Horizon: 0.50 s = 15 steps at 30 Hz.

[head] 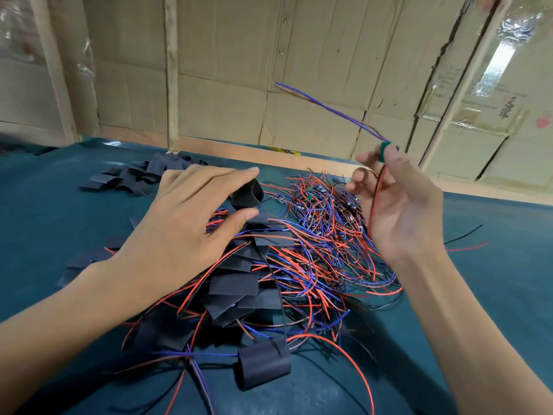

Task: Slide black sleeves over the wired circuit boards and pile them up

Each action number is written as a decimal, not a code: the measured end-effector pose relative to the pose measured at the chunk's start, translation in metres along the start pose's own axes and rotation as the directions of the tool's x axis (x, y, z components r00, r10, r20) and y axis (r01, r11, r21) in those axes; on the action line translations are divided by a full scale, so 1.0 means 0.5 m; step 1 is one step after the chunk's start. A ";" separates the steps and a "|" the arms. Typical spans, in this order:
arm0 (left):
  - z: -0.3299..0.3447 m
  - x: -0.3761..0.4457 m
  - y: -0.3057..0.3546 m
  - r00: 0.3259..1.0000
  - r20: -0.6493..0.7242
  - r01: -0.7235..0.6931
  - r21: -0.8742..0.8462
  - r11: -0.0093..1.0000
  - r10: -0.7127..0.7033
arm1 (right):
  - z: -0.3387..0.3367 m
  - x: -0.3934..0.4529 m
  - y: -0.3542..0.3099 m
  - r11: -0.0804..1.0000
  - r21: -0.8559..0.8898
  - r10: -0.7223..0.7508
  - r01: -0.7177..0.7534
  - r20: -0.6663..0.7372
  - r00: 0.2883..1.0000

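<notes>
So my left hand point(191, 223) has its grip pinched on an open black sleeve point(247, 194), thumb below and fingers on top, just above the sleeved pile point(239, 283) at 6 o'clock. My right hand point(398, 211), up at 2 o'clock, has its grip clamped on a green circuit board point(384, 151), blue wires point(329, 107) sticking out toward 11. Bare boards point(323, 211) tangle between them on the teal worktop point(493, 295).

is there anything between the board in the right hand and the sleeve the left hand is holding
Nothing visible. The right hand pinches the green circuit board up in the air, and the left hand holds the black sleeve above the pile of wired boards. Only open air lies between them.
</notes>
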<state>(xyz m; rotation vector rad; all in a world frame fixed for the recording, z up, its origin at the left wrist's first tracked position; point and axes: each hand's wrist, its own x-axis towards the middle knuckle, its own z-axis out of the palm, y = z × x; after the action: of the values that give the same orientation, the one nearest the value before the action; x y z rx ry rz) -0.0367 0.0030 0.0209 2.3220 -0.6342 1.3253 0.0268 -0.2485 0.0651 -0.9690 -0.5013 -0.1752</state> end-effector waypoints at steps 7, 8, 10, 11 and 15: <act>-0.004 -0.004 0.030 0.961 0.063 0.276 -0.321 0.906 -0.271 | 0.019 -0.014 0.009 0.976 0.184 0.104 -0.113 0.059 0.993; -0.003 -0.002 0.031 0.950 0.063 0.306 -0.381 0.872 -0.306 | 0.018 -0.015 0.006 0.994 0.077 0.071 -0.076 0.070 0.995; -0.005 0.004 0.031 0.934 0.059 0.340 -0.452 0.825 -0.353 | 0.013 -0.014 0.004 0.988 -0.148 -0.038 0.048 0.069 0.997; -0.007 0.007 0.030 0.931 0.059 0.346 -0.460 0.818 -0.361 | 0.010 -0.013 0.005 0.969 -0.224 -0.090 0.104 0.069 0.994; -0.008 0.008 0.020 0.918 0.091 0.380 -0.475 0.793 -0.386 | -0.004 -0.010 0.022 0.905 -0.366 -0.198 0.215 0.085 0.977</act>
<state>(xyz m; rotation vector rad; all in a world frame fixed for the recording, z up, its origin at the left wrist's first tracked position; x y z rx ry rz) -0.0433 -0.0039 0.0276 1.8930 -0.3980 0.8658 0.0273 -0.2443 0.0536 -1.2943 -0.6272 -0.4538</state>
